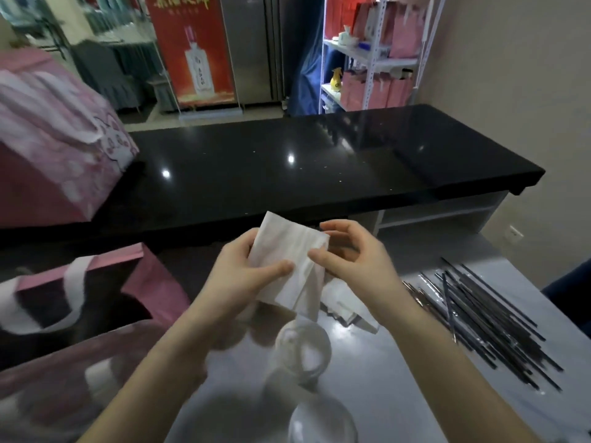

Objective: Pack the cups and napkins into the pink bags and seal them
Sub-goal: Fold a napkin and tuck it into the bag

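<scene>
Gripping the napkin point(287, 251) with the left hand point(243, 270), right hand point(351, 251) pinching its edge, the person was readying it — next it likely needed lowering into the bag point(160, 282) left of both hands.

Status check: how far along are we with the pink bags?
Possibly done: a pink bag on the black counter, seal too blurred to judge. In hand: left hand and right hand grip a white napkin. To do: clear cups stand unpacked on the table; the open bag is unsealed.

Dim indoor light, ceiling-lamp glare on black counter point(287, 161), blurred, warped edges.
</scene>
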{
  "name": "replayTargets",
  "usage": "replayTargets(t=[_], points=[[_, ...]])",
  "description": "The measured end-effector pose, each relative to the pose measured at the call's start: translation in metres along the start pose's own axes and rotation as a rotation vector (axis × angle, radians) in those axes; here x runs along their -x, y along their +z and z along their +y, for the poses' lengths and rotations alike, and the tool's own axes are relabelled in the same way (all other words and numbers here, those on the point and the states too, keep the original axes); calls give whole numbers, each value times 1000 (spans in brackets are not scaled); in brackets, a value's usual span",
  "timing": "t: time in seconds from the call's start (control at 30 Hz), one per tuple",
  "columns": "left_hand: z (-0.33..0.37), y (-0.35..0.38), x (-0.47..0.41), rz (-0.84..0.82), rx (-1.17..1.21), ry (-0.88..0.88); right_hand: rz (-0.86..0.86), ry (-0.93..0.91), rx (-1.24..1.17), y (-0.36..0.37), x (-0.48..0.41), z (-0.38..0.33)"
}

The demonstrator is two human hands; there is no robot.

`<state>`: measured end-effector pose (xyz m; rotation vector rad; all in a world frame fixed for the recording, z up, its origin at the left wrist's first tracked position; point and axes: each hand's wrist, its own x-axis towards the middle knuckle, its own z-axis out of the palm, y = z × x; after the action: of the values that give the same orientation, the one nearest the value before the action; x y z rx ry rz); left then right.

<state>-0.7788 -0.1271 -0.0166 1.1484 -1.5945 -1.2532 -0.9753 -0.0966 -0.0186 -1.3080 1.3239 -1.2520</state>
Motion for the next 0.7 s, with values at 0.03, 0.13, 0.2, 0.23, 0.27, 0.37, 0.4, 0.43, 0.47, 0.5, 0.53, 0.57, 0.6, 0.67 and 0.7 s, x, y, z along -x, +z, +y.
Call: replayTargets(t=[0.03, 0.13, 0.2, 0.23, 0.27, 0.37, 0.4, 0.43, 0.47, 0.5, 0.53, 0.57, 0.6, 0.67, 0.7], points=[[4, -13, 9, 34, -18, 23, -8, -2, -10, 15, 1, -7], [16, -54, 40, 127, -87, 88, -74, -60, -51, 66, 2, -29], [22, -87, 61, 206, -155, 127, -121, -126, -58, 102, 2, -47], [25, -105, 71, 249, -188, 151, -142, -162, -64, 119, 1, -55], [25, -124, 81, 295, -217, 166, -156, -197, -54, 135, 0, -63], [21, -179, 109, 462, -288, 162, -178, -305, 49, 174, -3, -83], [17, -196, 117, 530, -380, 167, -189, -344, 92, 186, -4, -88], [12, -213, 125, 591, -530, 181, -198, -389, 141, 196, -5, -93], [7, -229, 131, 631, -702, 205, -201, -444, 196, 206, -5, -97], [1, -243, 135, 625, -850, 224, -205, -511, 253, 216, -4, -101], [-6, -256, 139, 568, -951, 201, -215, -584, 317, 226, -3, -104], [-13, -266, 142, 475, -1013, 132, -234, -657, 388, 235, -2, -106], [-20, -274, 146, 364, -1049, 41, -265, -715, 459, 244, -1, -107], [-36, -285, 152, 155, -1054, -127, -379, -732, 599, 260, 0, -109], [-42, -287, 155, 89, -1047, -173, -462, -702, 673, 268, 0, -109]])
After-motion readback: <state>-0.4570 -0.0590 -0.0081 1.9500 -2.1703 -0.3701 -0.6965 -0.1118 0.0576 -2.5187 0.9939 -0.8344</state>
